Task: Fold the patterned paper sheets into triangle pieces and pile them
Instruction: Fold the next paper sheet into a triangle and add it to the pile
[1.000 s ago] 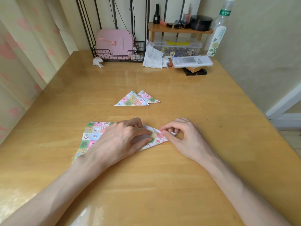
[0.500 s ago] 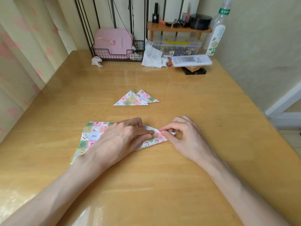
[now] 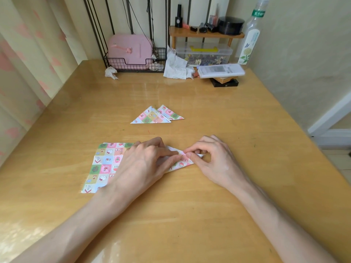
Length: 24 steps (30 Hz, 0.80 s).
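A patterned paper sheet point(image 3: 103, 166) lies on the wooden table point(image 3: 190, 215), with its right part folded over. My left hand point(image 3: 144, 164) lies flat on the fold and presses it down with straight fingers. My right hand point(image 3: 210, 158) pinches the sheet's right corner between thumb and forefinger. Farther back, two folded triangle pieces point(image 3: 155, 116) overlap each other on the table.
At the table's far edge stand a wire basket with a pink case point(image 3: 131, 52), crumpled tissues point(image 3: 175, 67), a clear box point(image 3: 205, 55) under a small wooden shelf, a white remote point(image 3: 220, 70) and a tall bottle point(image 3: 250, 35). A curtain hangs at left.
My left fingers have slid a little to the right along the fold, up to my right fingertips. The right hand keeps its pinch on the corner.
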Each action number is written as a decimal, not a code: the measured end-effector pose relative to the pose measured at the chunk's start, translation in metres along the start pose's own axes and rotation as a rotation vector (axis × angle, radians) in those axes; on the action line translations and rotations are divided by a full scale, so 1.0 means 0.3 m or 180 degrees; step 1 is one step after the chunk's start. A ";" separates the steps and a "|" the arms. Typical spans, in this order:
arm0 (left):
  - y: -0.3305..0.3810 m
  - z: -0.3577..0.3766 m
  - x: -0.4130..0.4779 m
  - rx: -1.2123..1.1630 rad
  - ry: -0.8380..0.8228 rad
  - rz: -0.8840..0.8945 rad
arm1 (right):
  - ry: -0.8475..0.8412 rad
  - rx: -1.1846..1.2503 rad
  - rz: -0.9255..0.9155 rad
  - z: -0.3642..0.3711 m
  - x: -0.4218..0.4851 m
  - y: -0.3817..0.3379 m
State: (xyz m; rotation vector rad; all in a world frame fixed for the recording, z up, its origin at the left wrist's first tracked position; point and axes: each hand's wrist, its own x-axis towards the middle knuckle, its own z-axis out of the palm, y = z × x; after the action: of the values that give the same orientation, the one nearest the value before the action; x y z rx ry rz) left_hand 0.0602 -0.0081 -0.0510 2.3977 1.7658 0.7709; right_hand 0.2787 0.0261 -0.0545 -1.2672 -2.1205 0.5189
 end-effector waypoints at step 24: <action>-0.011 0.018 0.007 0.0128 0.0081 0.0026 | -0.0081 -0.0470 0.0551 -0.032 -0.001 0.054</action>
State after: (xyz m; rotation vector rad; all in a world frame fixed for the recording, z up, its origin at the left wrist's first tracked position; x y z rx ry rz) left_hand 0.0600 -0.0039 -0.0560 2.4325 1.7990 0.7777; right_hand 0.2956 0.0336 -0.0573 -1.5443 -2.1139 0.4598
